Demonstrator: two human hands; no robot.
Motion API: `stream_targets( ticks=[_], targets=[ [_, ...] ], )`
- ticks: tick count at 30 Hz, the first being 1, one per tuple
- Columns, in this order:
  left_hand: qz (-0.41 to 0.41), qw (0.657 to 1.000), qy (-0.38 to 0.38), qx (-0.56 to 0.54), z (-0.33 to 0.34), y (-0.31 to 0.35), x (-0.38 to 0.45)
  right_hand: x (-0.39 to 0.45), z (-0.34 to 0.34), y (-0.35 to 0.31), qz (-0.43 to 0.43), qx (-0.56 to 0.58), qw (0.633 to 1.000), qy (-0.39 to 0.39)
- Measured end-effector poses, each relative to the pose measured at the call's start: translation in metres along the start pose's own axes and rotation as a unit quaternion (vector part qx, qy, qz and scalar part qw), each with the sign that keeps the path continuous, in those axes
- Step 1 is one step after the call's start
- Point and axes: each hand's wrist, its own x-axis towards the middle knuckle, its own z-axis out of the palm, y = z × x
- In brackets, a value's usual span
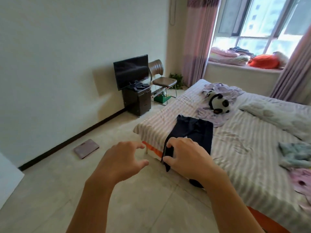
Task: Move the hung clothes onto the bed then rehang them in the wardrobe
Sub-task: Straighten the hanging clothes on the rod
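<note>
A dark navy garment [193,132] lies across the near edge of the bed [244,148], which has a pink and white striped sheet. Part of the garment hangs over the bed's side. My right hand [186,157] pinches the garment's hanging edge between thumb and fingers. My left hand [124,158] hovers just left of it with fingers spread and loosely curved, holding nothing. More clothes lie on the bed: a lilac garment [218,91] at the far end, a pale green one [296,153] and a pink one [301,182] at the right.
A panda plush [218,103] lies on the lilac garment. A TV [131,71] on a dark cabinet [138,101] and a brown chair [161,78] stand by the far wall. A scale [86,148] lies on the tiled floor. Folded bedding [235,56] fills the window sill.
</note>
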Motion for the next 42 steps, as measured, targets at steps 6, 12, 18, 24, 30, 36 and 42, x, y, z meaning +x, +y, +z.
stream_targets(
  ticks=[6, 12, 18, 24, 30, 36, 42],
  targets=[
    [0.088, 0.995, -0.034, 0.009, -0.005, -0.009, 0.097, 0.055, -0.017, 0.026, 0.072, 0.001, 0.997, 0.011],
    [0.144, 0.989, -0.045, -0.001, -0.002, -0.009, 0.178, 0.102, -0.024, 0.059, 0.14, -0.012, 0.99, 0.025],
    [0.173, 0.983, -0.066, -0.006, 0.009, 0.003, 0.254, 0.161, -0.025, 0.088, 0.147, -0.01, 0.988, 0.045],
    [0.184, 0.979, -0.085, 0.007, 0.026, 0.035, 0.345, 0.228, -0.033, 0.153, 0.165, -0.014, 0.985, 0.056],
    [0.184, 0.977, -0.106, 0.013, 0.038, 0.076, 0.446, 0.299, -0.055, 0.235, 0.185, -0.001, 0.981, 0.061],
    [0.171, 0.98, -0.103, 0.001, 0.052, 0.107, 0.535, 0.366, -0.07, 0.305, 0.199, 0.015, 0.978, 0.064],
    [0.172, 0.981, -0.089, -0.006, 0.077, 0.136, 0.623, 0.429, -0.073, 0.37, 0.213, 0.015, 0.974, 0.073]
  ],
)
